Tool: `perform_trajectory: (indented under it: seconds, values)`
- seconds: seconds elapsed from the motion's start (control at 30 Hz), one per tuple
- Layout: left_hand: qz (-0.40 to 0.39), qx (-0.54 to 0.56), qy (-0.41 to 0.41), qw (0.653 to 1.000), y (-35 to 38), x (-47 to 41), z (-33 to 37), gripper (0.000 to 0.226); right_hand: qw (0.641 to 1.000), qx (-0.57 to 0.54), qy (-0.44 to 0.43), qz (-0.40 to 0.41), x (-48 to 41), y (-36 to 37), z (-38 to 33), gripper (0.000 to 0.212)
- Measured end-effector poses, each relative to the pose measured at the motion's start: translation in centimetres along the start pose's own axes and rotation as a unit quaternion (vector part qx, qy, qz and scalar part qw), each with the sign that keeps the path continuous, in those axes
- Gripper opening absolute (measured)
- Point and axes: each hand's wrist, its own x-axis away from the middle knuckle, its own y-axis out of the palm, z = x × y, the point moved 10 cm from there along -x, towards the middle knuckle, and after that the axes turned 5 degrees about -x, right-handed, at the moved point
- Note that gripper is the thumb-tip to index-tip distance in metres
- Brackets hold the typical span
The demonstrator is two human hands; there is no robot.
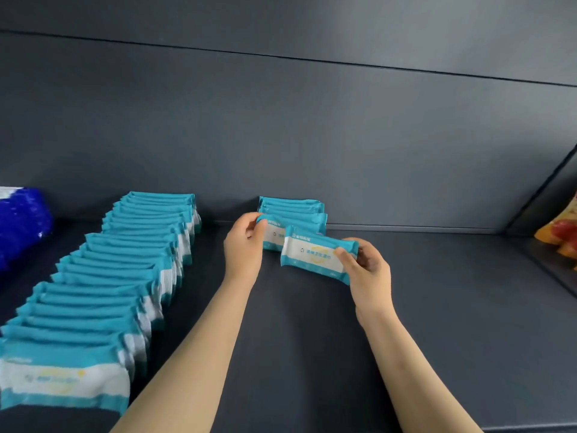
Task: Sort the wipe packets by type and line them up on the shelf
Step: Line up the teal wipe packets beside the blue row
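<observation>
A long row of teal-and-white wipe packets [106, 285] stands on edge on the dark shelf [437, 323], running from the front left to the back wall. A second short row of the same packets [296, 207] stands at the back centre. My left hand [246, 245] grips the front packet of that short row [273, 237] by its left end. My right hand [365, 264] holds another teal-and-white packet [315, 254] by its right end, just in front of the short row and slightly above the shelf.
A dark blue plastic pack [22, 223] lies at the far left of the shelf. An orange-and-red bag [562, 232] sits at the right beyond a slanted divider [543, 189]. The grey back wall [312, 135] closes the shelf behind the rows.
</observation>
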Motion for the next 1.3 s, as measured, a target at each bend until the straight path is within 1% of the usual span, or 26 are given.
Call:
perform_trajectory:
  seconds: [0.07,0.13,0.2,0.3,0.4,0.5,0.57,0.6,0.67,0.73,0.83,0.93,1.03,1.13,1.3]
  values:
    - [-0.007,0.025,-0.016,1.0,0.0,-0.2,-0.3,0.016,1.0,0.0,-0.007,-0.004,-0.6,0.8,0.0,0.012]
    - [-0.015,0.027,-0.025,0.999,0.0,-0.2,-0.3,0.021,1.0,0.008,-0.014,-0.011,-1.2,1.7,0.2,0.013]
    - [-0.008,0.013,-0.016,1.0,-0.2,-0.3,-0.3,0.024,0.999,0.029,-0.019,-0.007,-1.6,2.5,0.4,0.014]
    - [0.0,-0.019,0.004,1.0,-0.5,-0.2,0.0,0.021,0.998,0.048,-0.027,0.017,-2.1,3.6,0.7,0.014]
    - [0.006,0.021,-0.023,1.0,-0.8,0.1,-0.2,0.021,0.996,0.063,-0.039,0.045,-2.2,4.2,0.5,0.019]
    - [0.004,0.028,-0.03,0.999,-1.1,0.4,-0.3,0.025,0.993,0.095,-0.054,0.044,-2.1,4.5,0.5,0.018]
    - [-0.018,0.001,-0.017,1.0,-0.8,0.3,-0.1,0.024,0.991,0.112,-0.065,0.045,-2.1,4.4,0.6,0.016]
    - [-0.039,-0.024,-0.007,0.999,-0.5,0.3,0.0,0.031,0.989,0.117,-0.071,0.048,-2.1,4.3,0.6,0.015]
    - [-0.082,-0.08,0.019,0.993,0.2,0.4,0.0,0.052,0.987,0.121,-0.088,0.054,-1.9,4.3,0.1,0.013]
    - [-0.096,-0.13,0.055,0.985,0.6,0.4,0.1,0.064,0.986,0.124,-0.1,0.055,-1.9,4.3,-0.3,0.012]
    - [-0.072,-0.195,0.098,0.973,0.4,0.5,0.7,0.063,0.986,0.132,-0.091,0.044,-2.0,4.4,-0.2,0.014]
    - [-0.059,-0.218,0.124,0.966,0.3,0.7,1.5,0.06,0.988,0.135,-0.071,0.011,-2.1,4.7,0.2,0.026]
    - [-0.06,-0.222,0.132,0.964,0.3,0.9,1.9,0.058,0.987,0.144,-0.066,-0.002,-2.0,4.8,0.2,0.034]
    - [-0.058,-0.227,0.132,0.963,0.4,1.0,1.8,0.056,0.984,0.157,-0.077,0.005,-2.1,4.8,-0.1,0.034]
    - [-0.043,-0.238,0.107,0.964,0.3,1.7,1.3,0.065,0.985,0.168,-0.045,-0.002,-1.9,4.4,0.3,0.03]
